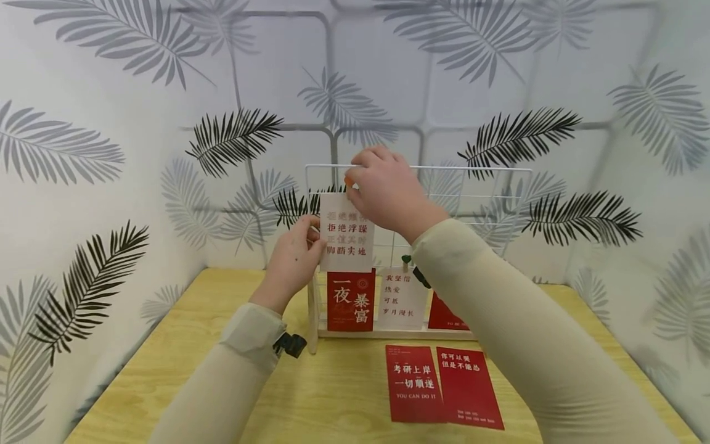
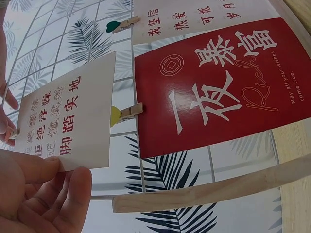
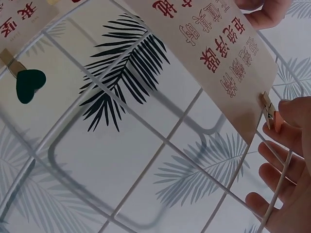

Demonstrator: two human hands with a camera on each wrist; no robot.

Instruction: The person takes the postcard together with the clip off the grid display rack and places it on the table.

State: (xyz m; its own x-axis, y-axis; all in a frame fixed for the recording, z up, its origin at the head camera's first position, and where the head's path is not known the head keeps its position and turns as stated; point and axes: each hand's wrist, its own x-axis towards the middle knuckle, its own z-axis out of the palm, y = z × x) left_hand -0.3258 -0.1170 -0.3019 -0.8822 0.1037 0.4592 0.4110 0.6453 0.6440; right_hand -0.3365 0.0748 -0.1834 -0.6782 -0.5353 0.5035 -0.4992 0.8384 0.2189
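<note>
In the head view, the person's left hand (image 1: 293,259) is pinching the lower left edge of a white card (image 1: 346,233) printed with red characters, holding it flat against the upper left part of a white wire grid (image 1: 499,185) that is standing in a wooden base near the back edge of the bench (image 1: 333,401). The right hand (image 1: 388,188) is curling its fingers over the card's top edge at the grid's top wire, gripping a small clothespin (image 1: 348,180) there. Below, a red card (image 1: 350,301) and a second white card (image 1: 403,301) are hanging on the grid, with another red one partly hidden behind the right sleeve, while two red cards (image 1: 444,385) are lying side by side on the bench in front of the base. In the left wrist view, the thumb and fingers (image 2: 53,194) are clasping the white card's (image 2: 73,114) corner, and a yellow-tipped clothespin (image 2: 125,113) is clamping the red card (image 2: 218,82) just beside it. In the right wrist view, the fingertips (image 3: 294,114) are squeezing the orange-tipped clothespin (image 3: 269,112) at the white card's (image 3: 209,53) edge, against the grid wire (image 3: 160,145), and a green heart clothespin (image 3: 24,80) is showing at the left.
</note>
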